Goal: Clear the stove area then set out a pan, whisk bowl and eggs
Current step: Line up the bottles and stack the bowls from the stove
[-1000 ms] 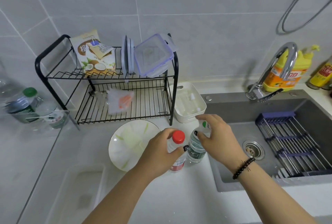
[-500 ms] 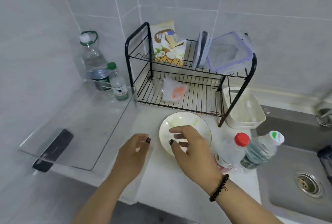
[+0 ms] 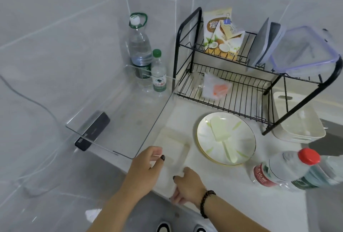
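Note:
A shallow white plastic tray (image 3: pixel 173 145) lies on the white counter, at its front edge, between a clear panel and a plate. My left hand (image 3: pixel 143 169) grips the tray's left side, thumb on top. My right hand (image 3: pixel 187 185), with a bead bracelet on the wrist, curls its fingers over the tray's near edge. No pan, whisk bowl or eggs are in view.
A clear panel (image 3: pixel 130 120) with a black device (image 3: pixel 92 131) under it lies left. Two water bottles (image 3: pixel 141 51) stand in the corner. A white plate (image 3: pixel 204 120) sits before the black dish rack (image 3: pixel 232 99). Two bottles (image 3: pixel 289 168) stand at right by a white basket (image 3: pixel 300 131).
My hands left the two bottles by the sink and moved left. My view swung left with them. Both hands came down onto the white tray at the counter's front edge.

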`<state>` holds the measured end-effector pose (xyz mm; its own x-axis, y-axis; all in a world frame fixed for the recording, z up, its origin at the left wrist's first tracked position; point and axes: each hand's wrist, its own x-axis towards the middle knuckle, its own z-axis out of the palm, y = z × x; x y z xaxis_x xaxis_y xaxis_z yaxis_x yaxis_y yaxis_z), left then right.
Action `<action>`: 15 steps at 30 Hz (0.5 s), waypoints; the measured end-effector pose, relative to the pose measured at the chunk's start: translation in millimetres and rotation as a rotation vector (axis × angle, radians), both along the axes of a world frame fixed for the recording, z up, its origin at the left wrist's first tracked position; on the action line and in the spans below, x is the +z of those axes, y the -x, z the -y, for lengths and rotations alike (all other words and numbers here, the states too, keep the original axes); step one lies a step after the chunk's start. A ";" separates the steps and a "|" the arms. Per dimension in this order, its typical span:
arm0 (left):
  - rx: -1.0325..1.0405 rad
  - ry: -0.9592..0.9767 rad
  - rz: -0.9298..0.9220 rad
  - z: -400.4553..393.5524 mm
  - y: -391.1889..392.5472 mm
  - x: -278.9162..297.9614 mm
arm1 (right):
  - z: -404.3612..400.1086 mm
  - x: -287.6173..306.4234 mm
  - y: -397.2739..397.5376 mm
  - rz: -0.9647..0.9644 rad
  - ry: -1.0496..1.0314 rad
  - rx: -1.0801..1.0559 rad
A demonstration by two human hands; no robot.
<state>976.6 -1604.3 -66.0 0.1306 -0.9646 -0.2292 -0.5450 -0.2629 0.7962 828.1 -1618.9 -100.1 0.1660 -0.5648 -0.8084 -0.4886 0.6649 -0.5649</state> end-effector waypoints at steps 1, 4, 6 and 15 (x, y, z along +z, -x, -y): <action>-0.015 0.003 0.017 -0.3 -1.4 -2.8 | 2.9 2.0 0.5 -0.011 0.048 -0.010; -0.093 0.003 0.083 0.2 -3.6 -9.4 | 19.5 10.2 3.9 -0.041 0.143 -0.040; -0.155 0.007 0.135 2.0 -2.5 -13.5 | 34.5 15.4 5.8 -0.063 0.177 -0.033; -0.294 0.078 0.376 34.9 12.1 -33.7 | 82.7 7.6 15.5 -0.146 0.310 -0.073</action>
<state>964.5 -1639.1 -99.7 -0.0899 -0.9855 -0.1436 -0.8408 -0.0022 0.5413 812.5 -1701.6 -92.4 0.0117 -0.7930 -0.6091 -0.5363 0.5091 -0.6732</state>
